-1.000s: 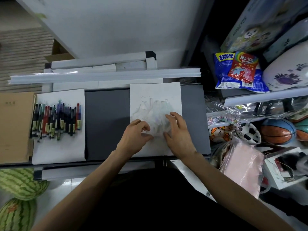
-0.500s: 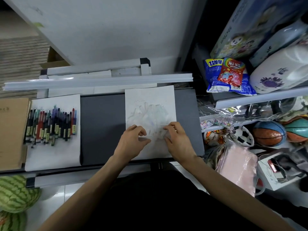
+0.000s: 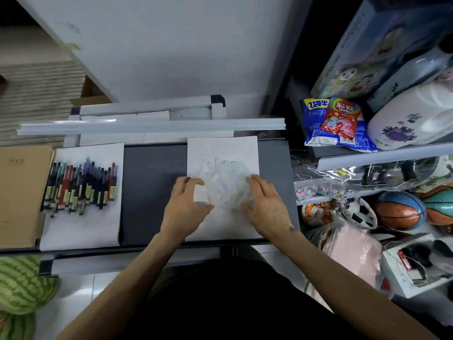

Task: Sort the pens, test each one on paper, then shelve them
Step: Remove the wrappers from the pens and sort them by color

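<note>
**Step in hand (judged):** gathering the pale translucent pile (image 3: 224,185) on the right-hand sheet of paper (image 3: 220,148), at the centre of the counter (image 3: 152,192). It cannot be told whether the pile is clear-bodied pens or wrapping.

**Hand state.** The left hand (image 3: 186,207) cups the pile's 9 o'clock edge with curved fingers, and its thumb is at the 6 o'clock edge. A firm grip cannot be confirmed. The right hand (image 3: 266,207) lies open against the 3 o'clock edge, fingers nearly straight.

**Location of task items.** The coloured pens (image 3: 81,185) lie side by side on a second sheet (image 3: 81,231) at 9 o'clock. They are well apart from both hands and beside a brown notebook (image 3: 19,192).

**Procedure.**
1. Press inward evenly from both sides. Uneven pressure is likely to push light pieces off the sheet.
2. Hold the sheet flat on the counter, as it may slide.
3. Steer the pile clear of the counter's 3 o'clock edge, where the crowded shelves (image 3: 367,160) begin.
</note>
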Motion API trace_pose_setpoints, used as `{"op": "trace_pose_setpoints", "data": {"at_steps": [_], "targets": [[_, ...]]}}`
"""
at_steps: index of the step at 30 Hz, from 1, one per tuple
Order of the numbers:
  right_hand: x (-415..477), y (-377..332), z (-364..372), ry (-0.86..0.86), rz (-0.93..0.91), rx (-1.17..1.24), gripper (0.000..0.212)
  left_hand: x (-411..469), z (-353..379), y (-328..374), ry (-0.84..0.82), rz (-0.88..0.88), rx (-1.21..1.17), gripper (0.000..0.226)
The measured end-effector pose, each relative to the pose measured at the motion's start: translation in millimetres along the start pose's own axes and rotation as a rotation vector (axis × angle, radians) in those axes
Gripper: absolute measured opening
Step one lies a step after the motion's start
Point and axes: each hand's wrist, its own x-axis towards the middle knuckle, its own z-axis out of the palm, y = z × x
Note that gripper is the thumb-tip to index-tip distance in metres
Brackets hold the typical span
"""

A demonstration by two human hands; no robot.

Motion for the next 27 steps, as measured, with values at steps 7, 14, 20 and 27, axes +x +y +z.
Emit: {"op": "trace_pose_setpoints", "data": {"at_steps": [7, 14, 20, 27], "targets": [[9, 4, 1, -0.123, -0.011, -0.033, 0.083, -2, 2, 0, -0.085, -0.015, 0.078, 0.099], [13, 1, 0, -0.139, -0.027, -0.082, 0.081, -9, 3, -5, -0.067, -0.011, 0.053, 0.097], [4, 0, 2, -0.122, 0.009, -0.092, 0.078, -8, 3, -8, -0.08, 0.031, 0.057, 0.094], [-4, -17, 2, -0.126, 0.094, -0.162, 0.075, -8, -5, -20, -0.139, 0.12, 0.045, 0.087]]}}
